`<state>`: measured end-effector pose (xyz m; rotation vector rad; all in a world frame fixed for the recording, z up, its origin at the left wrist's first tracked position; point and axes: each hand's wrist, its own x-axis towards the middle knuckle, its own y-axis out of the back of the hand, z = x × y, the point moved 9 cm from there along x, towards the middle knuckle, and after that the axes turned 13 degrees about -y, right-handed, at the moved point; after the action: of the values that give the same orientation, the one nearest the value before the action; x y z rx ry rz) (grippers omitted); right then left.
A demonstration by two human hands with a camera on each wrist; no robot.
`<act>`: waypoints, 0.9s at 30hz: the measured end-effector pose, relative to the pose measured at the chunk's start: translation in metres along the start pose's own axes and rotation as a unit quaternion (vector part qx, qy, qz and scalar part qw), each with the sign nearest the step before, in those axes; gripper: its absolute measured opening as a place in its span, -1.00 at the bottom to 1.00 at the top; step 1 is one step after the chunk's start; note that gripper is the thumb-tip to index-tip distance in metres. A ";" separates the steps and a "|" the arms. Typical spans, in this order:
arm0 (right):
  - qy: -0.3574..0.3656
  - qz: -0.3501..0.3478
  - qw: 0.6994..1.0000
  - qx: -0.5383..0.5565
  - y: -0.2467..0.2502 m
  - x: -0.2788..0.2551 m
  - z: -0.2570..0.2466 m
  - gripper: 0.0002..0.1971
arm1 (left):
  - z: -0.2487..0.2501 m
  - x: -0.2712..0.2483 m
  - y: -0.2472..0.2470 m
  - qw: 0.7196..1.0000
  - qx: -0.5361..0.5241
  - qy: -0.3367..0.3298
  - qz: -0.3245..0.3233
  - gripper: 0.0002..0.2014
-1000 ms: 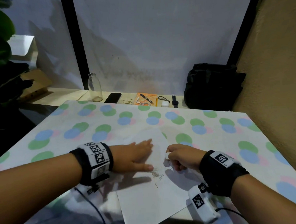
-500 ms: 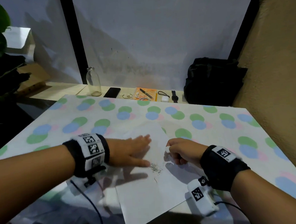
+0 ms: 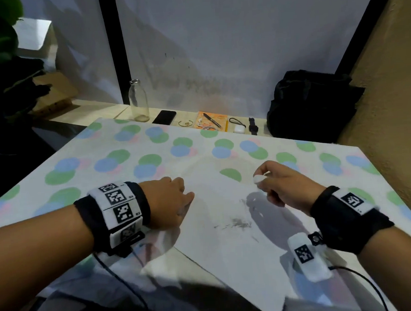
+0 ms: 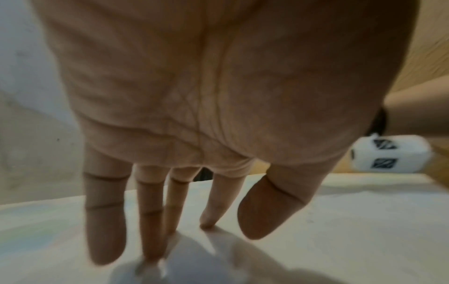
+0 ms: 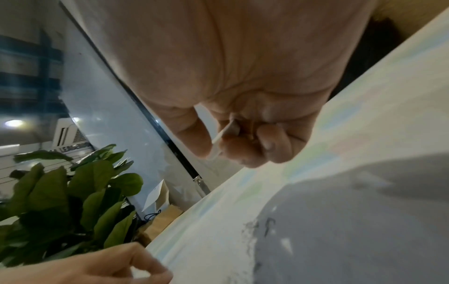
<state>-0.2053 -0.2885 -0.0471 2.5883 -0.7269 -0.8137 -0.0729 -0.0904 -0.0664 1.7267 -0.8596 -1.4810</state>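
We find the right grip (image 3: 281, 190) clamped on a small white eraser (image 3: 258, 178), clear above the white paper sheet (image 3: 230, 262) on the dotted worktop (image 3: 128, 174). The left grip (image 3: 169, 203), fingers straight, presses the sheet to the right grip's left. Risk: the grey rubbings (image 3: 238, 223) below the eraser may smear, or the sheet may crease, should that pressure slacken.

Tablecloth (image 3: 152, 163) white, green-blue-pink dots; paper (image 3: 229, 254) white, grey smudge (image 3: 238, 223); eraser (image 3: 258, 178) white; bag (image 3: 309, 105), wristbands (image 3: 89, 217) black.
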 end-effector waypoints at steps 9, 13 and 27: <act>0.090 0.011 0.964 -0.251 -0.023 -0.014 -0.015 -0.97 | 0.017 -0.041 -0.004 0.996 -0.072 -0.049 0.022 -0.77; 0.110 0.033 0.948 -0.296 -0.032 -0.007 -0.024 -0.94 | -0.018 -0.010 0.004 0.994 -0.070 -0.074 0.041 -0.14; 0.182 -0.040 0.917 -0.352 -0.101 0.001 -0.059 -0.87 | -0.023 0.035 -0.043 0.984 -0.134 -0.105 -0.059 0.30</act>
<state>-0.1313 -0.1973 -0.0463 2.0204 -0.1619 -0.4659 -0.0433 -0.0943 -0.1189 1.4614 -0.6348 -1.7936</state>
